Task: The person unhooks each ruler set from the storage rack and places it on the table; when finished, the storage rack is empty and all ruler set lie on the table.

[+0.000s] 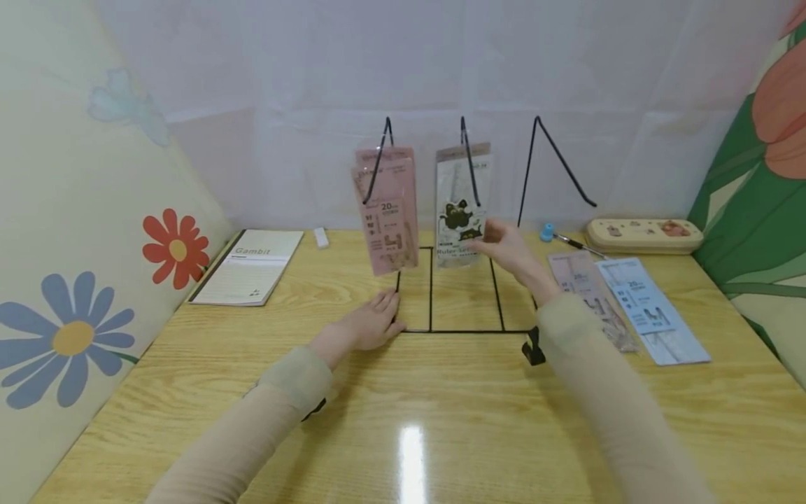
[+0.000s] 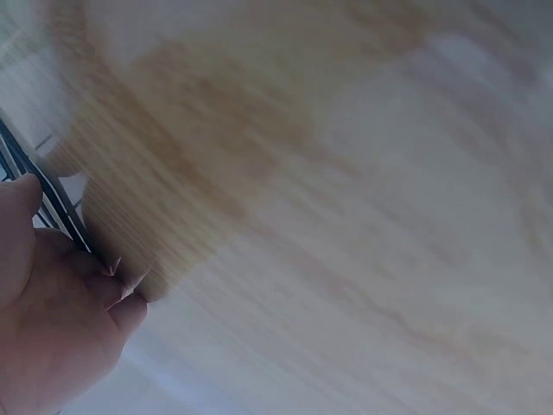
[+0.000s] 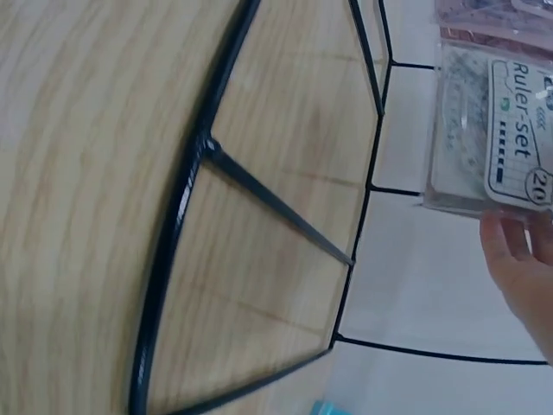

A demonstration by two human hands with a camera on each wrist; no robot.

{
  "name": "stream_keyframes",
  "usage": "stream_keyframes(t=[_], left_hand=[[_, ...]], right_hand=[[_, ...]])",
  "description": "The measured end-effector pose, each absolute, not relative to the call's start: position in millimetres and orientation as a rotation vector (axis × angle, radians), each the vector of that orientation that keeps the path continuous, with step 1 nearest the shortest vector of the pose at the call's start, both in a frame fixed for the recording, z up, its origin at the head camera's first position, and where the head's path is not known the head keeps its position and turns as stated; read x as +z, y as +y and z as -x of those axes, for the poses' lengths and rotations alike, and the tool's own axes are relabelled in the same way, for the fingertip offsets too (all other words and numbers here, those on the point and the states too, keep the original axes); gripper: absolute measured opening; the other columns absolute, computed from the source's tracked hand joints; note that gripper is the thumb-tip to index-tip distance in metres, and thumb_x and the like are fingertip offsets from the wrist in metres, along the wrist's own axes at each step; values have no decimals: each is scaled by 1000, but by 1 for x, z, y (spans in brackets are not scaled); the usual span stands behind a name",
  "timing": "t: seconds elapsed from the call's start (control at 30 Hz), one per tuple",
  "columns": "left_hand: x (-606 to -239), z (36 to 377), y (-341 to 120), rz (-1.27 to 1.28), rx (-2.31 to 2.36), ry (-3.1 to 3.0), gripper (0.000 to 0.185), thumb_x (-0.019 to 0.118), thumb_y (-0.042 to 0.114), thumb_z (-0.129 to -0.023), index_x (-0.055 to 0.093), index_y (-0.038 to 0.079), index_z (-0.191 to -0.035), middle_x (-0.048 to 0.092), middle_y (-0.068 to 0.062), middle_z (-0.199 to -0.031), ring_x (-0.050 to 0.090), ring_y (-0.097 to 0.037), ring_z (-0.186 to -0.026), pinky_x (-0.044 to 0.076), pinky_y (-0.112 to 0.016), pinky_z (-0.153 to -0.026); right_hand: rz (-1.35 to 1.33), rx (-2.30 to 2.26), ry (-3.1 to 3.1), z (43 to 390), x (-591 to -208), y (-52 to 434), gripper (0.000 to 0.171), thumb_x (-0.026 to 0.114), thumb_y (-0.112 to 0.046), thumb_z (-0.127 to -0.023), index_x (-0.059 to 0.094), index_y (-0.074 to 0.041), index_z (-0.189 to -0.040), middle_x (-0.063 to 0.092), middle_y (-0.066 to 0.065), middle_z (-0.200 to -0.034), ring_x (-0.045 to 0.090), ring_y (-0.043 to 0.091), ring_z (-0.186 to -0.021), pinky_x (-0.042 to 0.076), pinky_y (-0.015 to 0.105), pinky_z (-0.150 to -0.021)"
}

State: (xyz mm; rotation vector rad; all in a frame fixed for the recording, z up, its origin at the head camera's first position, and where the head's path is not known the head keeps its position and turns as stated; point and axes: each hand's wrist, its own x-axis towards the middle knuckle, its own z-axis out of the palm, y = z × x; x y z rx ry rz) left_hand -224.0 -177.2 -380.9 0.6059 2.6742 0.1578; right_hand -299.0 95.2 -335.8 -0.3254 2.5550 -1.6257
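A black wire display rack (image 1: pixel 467 331) stands on the table with three hooks. Several pink ruler set packs (image 1: pixel 392 224) hang on its left hook, and a white ruler set pack (image 1: pixel 452 183) with black cat pictures hangs on the middle one. My right hand (image 1: pixel 513 255) pinches the white pack by its lower right edge; the right wrist view shows fingers (image 3: pixel 510 246) at that edge. Low at the left, my left hand (image 1: pixel 368 323) holds the rack's base, thumb and fingers on either side of the wire in the left wrist view.
The right hook (image 1: pixel 563 161) carries nothing. On the table's right lie a pink pack (image 1: pixel 582 280), a blue pack (image 1: pixel 648 308), a pen (image 1: pixel 576 243), a small blue item (image 1: pixel 547 232) and a pencil case (image 1: pixel 645 236). At left are a notebook (image 1: pixel 248 269) and a white eraser (image 1: pixel 321 238).
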Motion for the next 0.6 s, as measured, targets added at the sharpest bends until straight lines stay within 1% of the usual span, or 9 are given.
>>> stream_keyframes(t=[0.03,0.1,0.2,0.3,0.37,0.43,0.47,0.53,0.6], left_hand=[[-381,224,-177,-605,159,2673,67,29,38,-103,3,-3,-149,-3,-19,-158,0,-34,-146,9,-44,-121],[-381,224,-176,-606,154,2674,67,29,38,-103,3,-3,-149,-3,-19,-158,0,-34,-146,9,-44,-121],[-381,223,-176,-606,153,2671,67,29,38,-103,3,-3,-149,-3,-20,-158,1,-34,-146,9,-45,-121],[-381,223,-176,-610,153,2670,67,29,38,-103,3,-3,-149,-3,-20,-158,1,-34,-146,9,-45,-121],[-381,224,-176,-613,152,2672,67,29,38,-103,3,-3,-149,-2,-20,-157,1,-34,-146,9,-44,-121],[-381,224,-177,-618,151,2674,67,29,38,-103,3,-4,-149,-2,-20,-157,2,-34,-146,9,-44,-121],[-381,224,-177,-620,149,2676,67,29,38,-103,4,-4,-149,-2,-20,-157,2,-35,-146,9,-44,-121],[-381,224,-177,-620,152,2675,67,29,38,-103,4,-4,-149,-2,-20,-157,1,-34,-146,9,-44,-121],[-381,224,-178,-618,151,2674,67,29,38,-103,3,-3,-149,-2,-20,-158,1,-34,-146,9,-44,-121]], right_hand=[[324,-1640,2552,299,-337,93,33,67,-28,-88,46,-4,-97,49,14,-104,49,27,-103,44,38,-86],[330,-1676,2556,299,-340,89,40,66,-26,-88,32,-8,-81,37,9,-85,42,23,-83,36,33,-71],[342,-1724,2563,298,-343,87,44,65,-24,-89,27,-10,-74,28,5,-73,30,19,-69,27,29,-63],[379,-1744,2564,295,-344,90,37,64,-22,-90,36,-5,-73,34,2,-69,31,16,-65,29,29,-62],[372,-1757,2533,291,-343,93,26,64,-21,-90,52,0,-81,50,3,-72,41,13,-68,40,30,-66],[348,-1748,2504,287,-341,96,25,64,-21,-90,62,2,-100,64,9,-87,54,14,-78,49,36,-78],[324,-1731,2497,284,-340,98,29,64,-22,-90,63,-1,-109,68,11,-98,58,15,-86,51,39,-84],[293,-1690,2487,277,-338,101,36,64,-25,-90,62,-4,-120,67,15,-113,62,20,-100,50,44,-93],[304,-1628,2508,268,-337,104,39,64,-27,-90,62,-5,-122,66,17,-116,62,24,-105,50,44,-95]])
